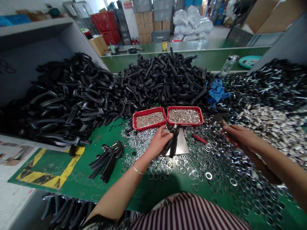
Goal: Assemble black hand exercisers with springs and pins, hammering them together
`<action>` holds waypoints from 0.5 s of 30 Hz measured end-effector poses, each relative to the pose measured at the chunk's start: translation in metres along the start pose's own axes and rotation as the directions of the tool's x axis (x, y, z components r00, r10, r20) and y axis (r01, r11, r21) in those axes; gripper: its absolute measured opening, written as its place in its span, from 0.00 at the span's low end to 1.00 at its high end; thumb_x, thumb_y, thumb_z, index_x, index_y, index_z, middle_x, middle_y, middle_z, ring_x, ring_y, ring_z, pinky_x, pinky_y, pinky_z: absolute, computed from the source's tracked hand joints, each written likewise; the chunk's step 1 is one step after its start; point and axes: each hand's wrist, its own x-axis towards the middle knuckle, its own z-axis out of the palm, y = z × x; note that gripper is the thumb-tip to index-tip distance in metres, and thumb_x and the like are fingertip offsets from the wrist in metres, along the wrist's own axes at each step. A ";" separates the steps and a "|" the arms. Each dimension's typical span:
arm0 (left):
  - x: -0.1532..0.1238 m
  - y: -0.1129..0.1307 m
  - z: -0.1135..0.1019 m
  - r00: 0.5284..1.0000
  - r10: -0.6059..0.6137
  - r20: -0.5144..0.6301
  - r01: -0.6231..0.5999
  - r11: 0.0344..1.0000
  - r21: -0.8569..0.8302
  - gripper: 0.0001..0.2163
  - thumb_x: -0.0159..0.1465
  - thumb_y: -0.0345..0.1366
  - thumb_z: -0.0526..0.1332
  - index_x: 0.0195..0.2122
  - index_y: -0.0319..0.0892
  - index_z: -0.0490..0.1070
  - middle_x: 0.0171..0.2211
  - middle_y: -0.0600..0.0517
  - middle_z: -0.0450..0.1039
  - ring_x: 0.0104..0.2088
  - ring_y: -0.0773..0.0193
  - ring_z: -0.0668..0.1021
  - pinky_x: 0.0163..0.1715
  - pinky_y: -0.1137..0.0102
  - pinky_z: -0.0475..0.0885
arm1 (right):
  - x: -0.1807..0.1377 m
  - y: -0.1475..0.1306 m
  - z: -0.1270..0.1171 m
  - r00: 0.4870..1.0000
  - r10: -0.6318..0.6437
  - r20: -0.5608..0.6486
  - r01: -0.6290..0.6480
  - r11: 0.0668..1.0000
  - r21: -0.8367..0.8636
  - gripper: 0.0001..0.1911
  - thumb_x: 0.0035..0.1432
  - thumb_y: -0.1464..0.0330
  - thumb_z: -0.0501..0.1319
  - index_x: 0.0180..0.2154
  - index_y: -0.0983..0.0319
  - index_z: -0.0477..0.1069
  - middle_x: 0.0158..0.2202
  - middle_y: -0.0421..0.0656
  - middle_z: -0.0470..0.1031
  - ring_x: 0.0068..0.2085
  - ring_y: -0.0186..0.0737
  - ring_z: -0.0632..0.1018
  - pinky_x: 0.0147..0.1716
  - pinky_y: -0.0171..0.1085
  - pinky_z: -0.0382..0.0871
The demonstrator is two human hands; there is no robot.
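My left hand (pixel 159 140) is closed on a black lever-like handle part (pixel 174 142), thumb and fingers pinching its upper end. The part stands over a flat metal plate (pixel 183 146) on the green table. My right hand (pixel 242 136) grips a hammer (pixel 218 118) by its wooden handle, off to the right of the plate and above loose metal pieces. A small red-handled tool (pixel 200 138) lies between the two hands. Just behind the plate are two red trays: the left tray (pixel 134 122) contains tiny metal pieces, and the right tray (pixel 201 118) small pins.
Black handle parts form a large heap (pixel 163 76) at the back and left. Metal rings (pixel 208 175) spread across the table (pixel 144 191). Silver cylinders (pixel 275 127) pile at right. A blue cloth (pixel 217 91) and clear bottle (pixel 229 65) stand behind. Several assembled black parts (pixel 107 159) lie left.
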 end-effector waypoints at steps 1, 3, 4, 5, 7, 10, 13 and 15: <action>0.002 -0.004 -0.002 0.999 0.006 -0.041 -0.002 0.995 0.096 0.28 0.64 0.41 0.64 0.63 0.42 0.60 0.51 0.41 0.74 0.52 0.51 0.76 0.56 0.52 0.69 | 0.005 0.010 -0.009 0.998 -0.039 -0.051 0.031 0.988 -0.152 0.21 0.67 0.52 0.48 0.35 0.59 0.69 0.24 0.49 0.73 0.19 0.41 0.70 0.21 0.44 0.63; 0.003 -0.013 -0.003 0.992 0.071 -0.101 -0.031 0.935 0.353 0.24 0.60 0.38 0.67 0.57 0.41 0.67 0.56 0.40 0.69 0.59 0.47 0.70 0.61 0.50 0.62 | 0.013 0.019 -0.015 0.949 -0.260 -0.177 0.139 0.851 -0.506 0.19 0.68 0.55 0.49 0.34 0.60 0.70 0.29 0.54 0.74 0.29 0.49 0.75 0.32 0.49 0.67; 0.002 -0.018 -0.003 0.990 0.104 -0.098 -0.048 0.888 0.456 0.20 0.60 0.37 0.67 0.54 0.41 0.70 0.58 0.41 0.68 0.61 0.47 0.68 0.62 0.50 0.59 | 0.015 0.018 -0.010 0.897 -0.398 -0.192 0.191 0.742 -0.642 0.18 0.67 0.57 0.50 0.35 0.60 0.71 0.33 0.55 0.75 0.35 0.53 0.76 0.37 0.51 0.67; 0.000 -0.022 -0.003 0.989 0.127 -0.081 -0.067 0.850 0.523 0.16 0.62 0.37 0.66 0.51 0.41 0.72 0.58 0.42 0.68 0.61 0.47 0.67 0.63 0.51 0.59 | 0.016 0.014 0.000 0.850 -0.503 -0.159 0.248 0.646 -0.722 0.17 0.68 0.58 0.51 0.37 0.61 0.71 0.36 0.56 0.76 0.39 0.54 0.76 0.42 0.52 0.67; -0.003 -0.026 -0.001 0.987 0.152 -0.044 -0.099 0.810 0.578 0.14 0.65 0.41 0.64 0.50 0.41 0.73 0.57 0.43 0.69 0.60 0.50 0.68 0.62 0.53 0.59 | 0.016 0.001 0.029 0.824 -0.567 0.002 0.382 0.553 -0.741 0.16 0.68 0.59 0.52 0.39 0.61 0.72 0.39 0.53 0.76 0.43 0.53 0.76 0.45 0.49 0.66; -0.006 -0.025 0.005 0.984 0.175 -0.027 -0.122 0.783 0.611 0.20 0.63 0.46 0.66 0.52 0.41 0.72 0.57 0.44 0.70 0.59 0.50 0.68 0.62 0.54 0.59 | 0.014 -0.019 0.076 0.861 -0.480 0.166 0.445 0.554 -0.704 0.15 0.68 0.59 0.54 0.36 0.61 0.71 0.37 0.50 0.77 0.41 0.49 0.77 0.40 0.42 0.67; -0.004 -0.021 0.007 0.986 0.168 0.010 -0.138 0.770 0.622 0.21 0.62 0.46 0.67 0.52 0.41 0.72 0.57 0.44 0.70 0.58 0.50 0.69 0.61 0.55 0.59 | 0.012 -0.030 0.090 0.897 -0.415 0.155 0.390 0.572 -0.722 0.14 0.68 0.58 0.54 0.37 0.61 0.70 0.38 0.50 0.78 0.40 0.49 0.78 0.33 0.39 0.66; -0.002 -0.019 0.005 0.987 0.160 0.034 -0.147 0.775 0.615 0.19 0.63 0.46 0.67 0.52 0.42 0.72 0.56 0.45 0.70 0.58 0.51 0.69 0.60 0.56 0.59 | 0.010 -0.038 0.080 0.915 -0.389 0.109 0.353 0.637 -0.686 0.15 0.69 0.56 0.52 0.41 0.60 0.70 0.37 0.49 0.79 0.36 0.49 0.79 0.30 0.39 0.65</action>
